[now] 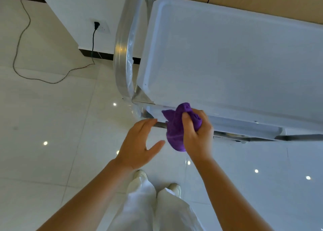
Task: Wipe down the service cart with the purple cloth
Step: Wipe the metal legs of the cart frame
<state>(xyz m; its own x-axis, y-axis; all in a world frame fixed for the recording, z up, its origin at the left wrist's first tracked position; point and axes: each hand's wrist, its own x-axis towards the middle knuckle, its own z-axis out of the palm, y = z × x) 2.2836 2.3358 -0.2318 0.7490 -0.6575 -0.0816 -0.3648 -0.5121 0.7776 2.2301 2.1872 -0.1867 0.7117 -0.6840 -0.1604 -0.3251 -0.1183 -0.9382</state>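
Seen from above, standing on a pale tiled floor [52, 161] beside a white cart [227, 56]. Right hand [197, 133] curled tight round a bunched purple cloth [174, 131], thumb pressed across the front of it. Cloth held at the near edge of the cart top, close to its near left corner; top fold touching or just over the raised rim, lower part hanging free below the hand. Left hand [139, 143] open and holding nothing, fingers straight and together, thumb spread out towards the cloth, fingertips near the lower edge of the cart. Whether touching the cart, cannot tell. Shiny metal handle [120, 56] curving along the left side of the cart, with clear plastic wrap on it. Lower shelf edge and a dark bar showing under the near edge. On the floor at the left, a thin black cable [21, 44], looping away from a plug [96, 25] in a wall socket. Below, white trousers [148, 204] and two light shoes.
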